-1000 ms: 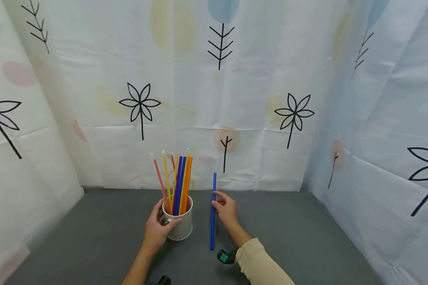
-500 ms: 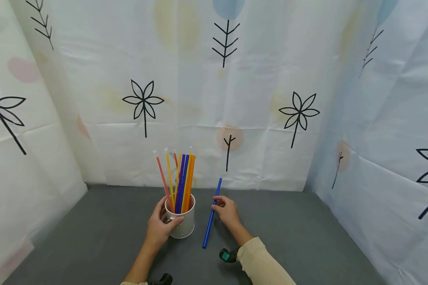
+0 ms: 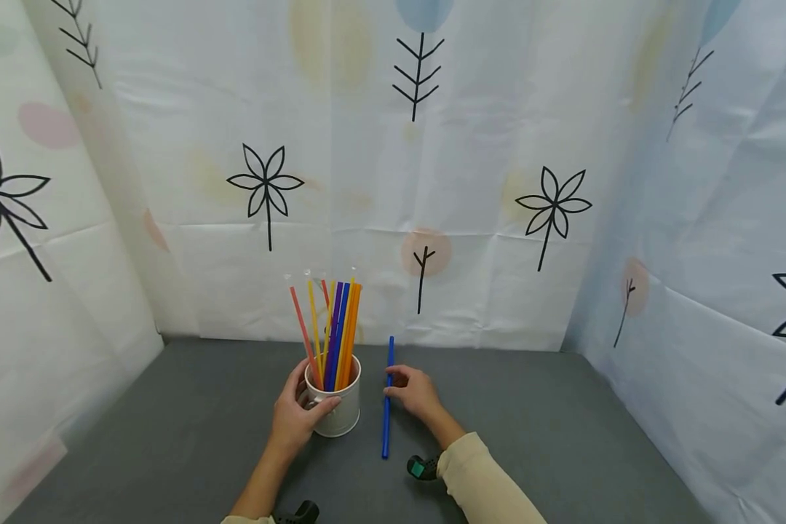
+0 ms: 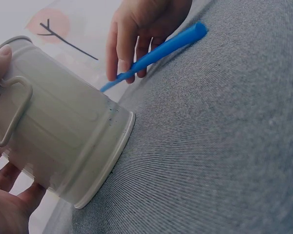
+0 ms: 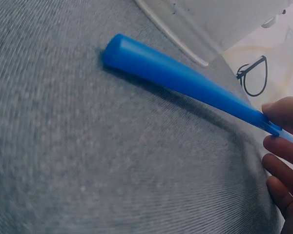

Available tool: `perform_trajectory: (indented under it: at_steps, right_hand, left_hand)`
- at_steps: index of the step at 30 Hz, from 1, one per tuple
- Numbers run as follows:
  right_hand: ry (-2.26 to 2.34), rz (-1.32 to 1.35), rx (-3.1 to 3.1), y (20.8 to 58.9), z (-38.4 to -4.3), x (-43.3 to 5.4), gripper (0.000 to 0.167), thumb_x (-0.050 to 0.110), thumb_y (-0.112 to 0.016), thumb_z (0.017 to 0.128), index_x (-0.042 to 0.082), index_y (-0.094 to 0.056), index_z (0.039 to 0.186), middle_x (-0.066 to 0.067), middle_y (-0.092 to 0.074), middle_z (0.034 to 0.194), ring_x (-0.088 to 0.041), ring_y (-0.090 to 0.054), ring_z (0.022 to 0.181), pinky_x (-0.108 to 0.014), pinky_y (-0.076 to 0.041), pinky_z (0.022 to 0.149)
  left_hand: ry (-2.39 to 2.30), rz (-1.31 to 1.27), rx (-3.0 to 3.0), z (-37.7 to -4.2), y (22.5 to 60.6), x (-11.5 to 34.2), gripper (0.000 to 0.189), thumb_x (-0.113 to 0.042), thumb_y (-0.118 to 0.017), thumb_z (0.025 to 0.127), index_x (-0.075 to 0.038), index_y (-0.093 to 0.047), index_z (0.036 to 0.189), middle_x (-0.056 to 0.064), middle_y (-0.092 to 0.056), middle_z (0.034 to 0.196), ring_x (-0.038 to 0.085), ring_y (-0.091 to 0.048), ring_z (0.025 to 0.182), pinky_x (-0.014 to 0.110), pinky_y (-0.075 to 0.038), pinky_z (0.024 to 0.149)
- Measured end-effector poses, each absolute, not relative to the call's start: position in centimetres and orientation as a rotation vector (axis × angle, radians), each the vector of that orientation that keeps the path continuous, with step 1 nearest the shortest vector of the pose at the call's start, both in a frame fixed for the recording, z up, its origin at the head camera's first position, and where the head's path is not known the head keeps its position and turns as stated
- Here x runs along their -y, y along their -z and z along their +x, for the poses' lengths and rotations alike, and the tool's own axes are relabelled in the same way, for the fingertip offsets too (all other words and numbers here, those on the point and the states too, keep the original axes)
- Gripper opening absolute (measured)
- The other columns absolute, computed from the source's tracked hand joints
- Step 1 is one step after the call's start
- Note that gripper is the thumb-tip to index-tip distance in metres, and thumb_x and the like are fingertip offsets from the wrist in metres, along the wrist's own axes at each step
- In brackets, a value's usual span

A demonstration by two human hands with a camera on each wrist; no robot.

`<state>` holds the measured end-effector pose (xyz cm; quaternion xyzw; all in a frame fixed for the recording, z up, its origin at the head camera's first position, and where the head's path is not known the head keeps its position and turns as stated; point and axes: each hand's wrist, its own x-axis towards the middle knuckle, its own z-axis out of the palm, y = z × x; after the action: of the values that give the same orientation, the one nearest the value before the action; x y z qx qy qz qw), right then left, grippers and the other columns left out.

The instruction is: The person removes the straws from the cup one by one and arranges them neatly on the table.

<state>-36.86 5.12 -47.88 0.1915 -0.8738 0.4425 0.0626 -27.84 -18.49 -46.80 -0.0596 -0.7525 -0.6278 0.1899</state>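
"The largest thing before you was a white patterned sheet, hung on the far side and along the left and right, printed with black flowers and sprigs among pale coloured spots."

"Next came your grey worktop, spread out below the sheet, and over its near part, on the right, your cream right sleeve."

"And your left grip? You had it curled round the white mug, thumb on the near side, fingers towards the far left, with the handle showing between them. The mug stood upright on the worktop, left of centre."

"Out of that mug rose a bunch of straws: red, yellow, purple, blue and orange, several of the thinner ones with clear wrapping at their tops."

"Your right grip was narrow, to the right of the mug. You pinched one blue straw between thumb and finger, closer to its far end than its near one. The straw was just beside the mug, apart from it, its near end pointing towards you. Whether that end touched the worktop, I couldn't tell."

"Smallest of all was the black device at your right wrist, with a green patch on it."
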Motion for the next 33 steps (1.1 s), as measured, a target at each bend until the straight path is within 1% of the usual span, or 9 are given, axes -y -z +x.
perform_trajectory:
  at_steps: [8,17,26,30,33]
  right_hand:
    - [-1.262,0.59,2.659,48.2,-36.8,-5.0,0.034,0.013,-0.076,0.083,0.003,-0.068,0.115,-0.007,-0.068,0.098,-0.023,-0.062,0.09,-0.043,-0.05,0.082]
    - [-1.186,0.575,2.683,48.2,-36.7,-4.9,0.033,0.017,-0.077,0.084,0.006,-0.069,0.114,-0.005,-0.066,0.1,-0.022,-0.061,0.092,-0.043,-0.049,0.083]
    - [-1.086,0.692,2.695,47.9,-36.6,-5.1,0.029,0.013,-0.076,0.083,0.004,-0.07,0.11,-0.008,-0.067,0.102,-0.027,-0.062,0.096,-0.045,-0.049,0.084]
    - [-1.071,0.779,2.705,47.4,-36.6,-5.6,0.027,0.008,-0.075,0.083,0.002,-0.07,0.109,-0.011,-0.067,0.106,-0.03,-0.061,0.101,-0.046,-0.047,0.088]
    - [-1.004,0.872,2.738,47.1,-36.9,-6.0,0.026,0.005,-0.075,0.082,0.003,-0.072,0.108,-0.011,-0.068,0.108,-0.031,-0.061,0.105,-0.046,-0.046,0.091]
  left_hand:
    - [1.744,-0.16,2.113,-27.9,46.9,18.6,0.085,-0.023,-0.083,0.078,-0.016,-0.035,0.148,0.018,-0.046,0.14,0.034,-0.046,0.127,0.044,-0.037,0.102]
    - [1.726,-0.146,2.131,-28.0,47.0,18.6,0.086,-0.025,-0.084,0.078,-0.015,-0.034,0.148,0.019,-0.045,0.141,0.035,-0.045,0.128,0.044,-0.037,0.103]
    - [1.735,-0.152,2.121,-27.8,47.0,18.7,0.085,-0.024,-0.083,0.079,-0.015,-0.035,0.148,0.019,-0.045,0.14,0.035,-0.045,0.128,0.045,-0.037,0.102]
    - [1.733,-0.159,2.13,-27.9,46.9,18.6,0.085,-0.025,-0.083,0.079,-0.015,-0.035,0.148,0.019,-0.044,0.141,0.036,-0.044,0.128,0.046,-0.037,0.103]
    - [1.736,-0.159,2.135,-27.9,46.8,18.6,0.085,-0.026,-0.083,0.079,-0.015,-0.035,0.148,0.019,-0.044,0.141,0.035,-0.044,0.128,0.046,-0.036,0.103]
